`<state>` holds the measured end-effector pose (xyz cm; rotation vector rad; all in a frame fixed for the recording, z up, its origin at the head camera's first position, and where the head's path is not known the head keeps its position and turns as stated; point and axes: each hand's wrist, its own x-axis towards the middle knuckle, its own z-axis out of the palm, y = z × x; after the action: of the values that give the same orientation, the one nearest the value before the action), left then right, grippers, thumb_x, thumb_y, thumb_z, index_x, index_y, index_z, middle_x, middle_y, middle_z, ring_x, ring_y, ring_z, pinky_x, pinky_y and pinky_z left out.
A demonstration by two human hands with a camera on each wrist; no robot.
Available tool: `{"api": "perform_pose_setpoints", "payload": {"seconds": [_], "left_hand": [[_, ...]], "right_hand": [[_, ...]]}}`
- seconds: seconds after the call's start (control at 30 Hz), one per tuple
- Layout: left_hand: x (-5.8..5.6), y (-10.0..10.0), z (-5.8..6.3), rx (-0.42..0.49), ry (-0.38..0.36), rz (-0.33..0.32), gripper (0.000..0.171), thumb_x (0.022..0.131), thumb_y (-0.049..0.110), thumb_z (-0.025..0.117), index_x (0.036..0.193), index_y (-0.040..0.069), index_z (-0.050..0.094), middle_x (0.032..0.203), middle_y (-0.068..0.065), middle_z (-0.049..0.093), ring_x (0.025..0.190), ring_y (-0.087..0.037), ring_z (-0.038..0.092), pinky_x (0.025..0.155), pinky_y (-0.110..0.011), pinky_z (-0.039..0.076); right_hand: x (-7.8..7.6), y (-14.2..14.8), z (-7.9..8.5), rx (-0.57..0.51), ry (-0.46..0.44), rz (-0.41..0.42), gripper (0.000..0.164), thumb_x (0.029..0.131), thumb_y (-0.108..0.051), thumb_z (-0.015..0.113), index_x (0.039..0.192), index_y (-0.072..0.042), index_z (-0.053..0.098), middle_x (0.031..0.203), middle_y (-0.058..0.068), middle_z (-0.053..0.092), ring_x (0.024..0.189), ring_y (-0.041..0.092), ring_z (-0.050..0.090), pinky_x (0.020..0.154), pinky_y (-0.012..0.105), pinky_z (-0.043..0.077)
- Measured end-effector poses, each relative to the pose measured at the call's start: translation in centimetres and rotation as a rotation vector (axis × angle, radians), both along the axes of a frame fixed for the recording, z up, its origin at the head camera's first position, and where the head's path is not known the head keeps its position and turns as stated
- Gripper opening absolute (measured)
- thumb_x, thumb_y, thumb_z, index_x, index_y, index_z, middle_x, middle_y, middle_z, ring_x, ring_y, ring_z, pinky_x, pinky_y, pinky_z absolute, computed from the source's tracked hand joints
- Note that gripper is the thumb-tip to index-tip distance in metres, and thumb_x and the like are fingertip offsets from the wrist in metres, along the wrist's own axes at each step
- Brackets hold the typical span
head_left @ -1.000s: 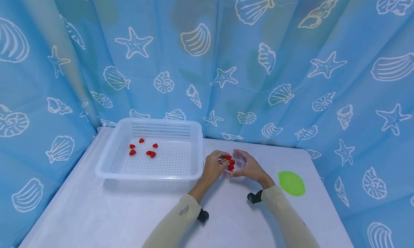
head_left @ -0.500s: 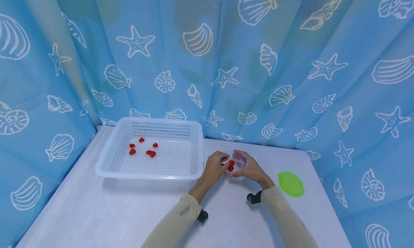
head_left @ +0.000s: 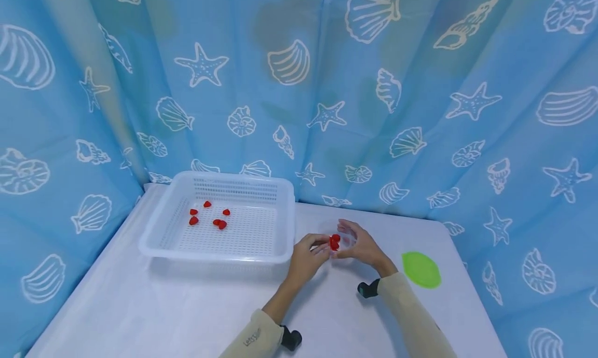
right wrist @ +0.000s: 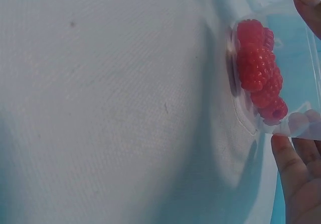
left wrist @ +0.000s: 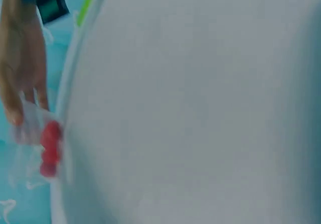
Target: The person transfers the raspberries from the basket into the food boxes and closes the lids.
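With the right hand (head_left: 363, 244), grasps a clear container (right wrist: 298, 58) standing on the counter (head_left: 233, 311), with red raspberries (right wrist: 257, 66) inside. Holds the left hand (head_left: 307, 259) at its left side — cannot tell whether gripping anything. Has a white basket (head_left: 217, 259), bearing more red berries (head_left: 222, 225), farther left — and a green leaf-shaped piece (head_left: 422, 269) to the right.

The right hand (head_left: 366, 248) holds a clear container (head_left: 347, 238) with red berries (head_left: 334, 242); the left hand (head_left: 306, 260) is beside it, between container and white basket (head_left: 215, 255), which holds six more berries (head_left: 193, 220).
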<state>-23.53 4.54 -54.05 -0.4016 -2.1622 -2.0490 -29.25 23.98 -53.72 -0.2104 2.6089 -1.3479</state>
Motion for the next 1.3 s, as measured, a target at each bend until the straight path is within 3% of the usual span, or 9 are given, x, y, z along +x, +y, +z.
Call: {"api": "perform_pose_setpoints", "payload": {"seconds": [0.17,0.23,0.3,0.4,0.53,0.67,0.97,1.17,1.3], "left_hand": [[2.5,0.5,2.0,0.061,0.081,-0.055,0.028,0.087,0.003,0.072,0.114,0.002,0.067,0.114,-0.005,0.063,0.106,-0.016,0.064,0.087,-0.026,0.052],[3.1,0.5,3.6,0.073,0.12,-0.072,0.028,0.087,0.001,0.071,0.115,0.001,0.066,0.114,-0.007,0.062,0.107,-0.017,0.065,0.088,-0.029,0.052],[3.9,-0.1,6.0,0.079,0.16,-0.081,0.029,0.087,-0.002,0.07,0.115,-0.003,0.065,0.113,-0.012,0.062,0.107,-0.022,0.065,0.089,-0.033,0.052],[3.6,-1.5,8.1,0.06,0.196,-0.061,0.028,0.088,0.001,0.069,0.115,0.0,0.065,0.115,-0.01,0.063,0.11,-0.02,0.064,0.09,-0.033,0.051],[2.7,-4.2,10.5,0.062,0.236,-0.022,0.027,0.089,0.002,0.069,0.116,-0.001,0.065,0.115,-0.01,0.063,0.111,-0.019,0.063,0.091,-0.037,0.051],[2.6,-7.6,13.6,0.06,0.248,0.032,0.029,0.087,-0.008,0.066,0.115,-0.011,0.061,0.115,-0.023,0.061,0.111,-0.033,0.063,0.092,-0.045,0.05],[-2.5,-14.1,15.0,-0.027,0.296,0.136,0.032,0.088,0.0,0.07,0.119,-0.003,0.063,0.117,-0.017,0.062,0.11,-0.027,0.064,0.093,-0.036,0.051],[-5.2,-16.2,17.4,-0.18,0.334,0.17,0.033,0.088,0.002,0.07,0.119,-0.005,0.063,0.116,-0.015,0.063,0.107,-0.025,0.064,0.091,-0.031,0.052],[-7.0,-17.1,17.5,-0.258,0.292,0.156,0.032,0.089,0.0,0.068,0.119,-0.006,0.062,0.117,-0.016,0.061,0.108,-0.025,0.063,0.092,-0.032,0.052]], "right_hand": [[0.0,0.3,0.0,-0.002,0.02,0.01,0.106,0.062,-0.032,0.092,0.15,-0.022,0.035,0.149,0.006,0.043,0.138,0.03,0.039,0.105,0.052,0.037],[-0.1,0.3,0.1,0.004,0.027,0.011,0.102,0.064,-0.031,0.091,0.15,-0.022,0.036,0.149,0.007,0.044,0.138,0.03,0.038,0.107,0.053,0.034],[-0.1,0.2,0.1,0.026,0.026,-0.004,0.101,0.065,-0.031,0.09,0.149,-0.023,0.036,0.15,0.007,0.042,0.139,0.031,0.035,0.108,0.058,0.03],[0.0,-0.2,0.1,0.07,0.006,-0.04,0.104,0.061,-0.035,0.092,0.149,-0.026,0.036,0.151,0.006,0.04,0.14,0.032,0.031,0.108,0.065,0.023],[0.2,-0.7,0.1,0.08,-0.017,-0.069,0.107,0.057,-0.036,0.093,0.148,-0.029,0.037,0.15,0.004,0.043,0.14,0.032,0.031,0.107,0.066,0.024],[0.1,-0.7,0.1,0.056,-0.019,-0.048,0.107,0.057,-0.034,0.094,0.148,-0.029,0.037,0.148,0.002,0.045,0.139,0.03,0.033,0.106,0.062,0.03],[-0.1,-0.1,0.4,0.05,-0.01,-0.032,0.108,0.059,-0.033,0.093,0.149,-0.026,0.035,0.149,0.003,0.044,0.14,0.031,0.032,0.105,0.061,0.034],[-0.2,0.0,0.3,0.058,-0.016,-0.026,0.109,0.058,-0.033,0.094,0.15,-0.026,0.034,0.149,0.003,0.043,0.139,0.031,0.033,0.104,0.061,0.034],[-0.2,-0.1,0.1,0.061,-0.027,-0.03,0.109,0.058,-0.03,0.094,0.15,-0.027,0.034,0.15,0.004,0.042,0.14,0.031,0.031,0.104,0.059,0.036]]}}
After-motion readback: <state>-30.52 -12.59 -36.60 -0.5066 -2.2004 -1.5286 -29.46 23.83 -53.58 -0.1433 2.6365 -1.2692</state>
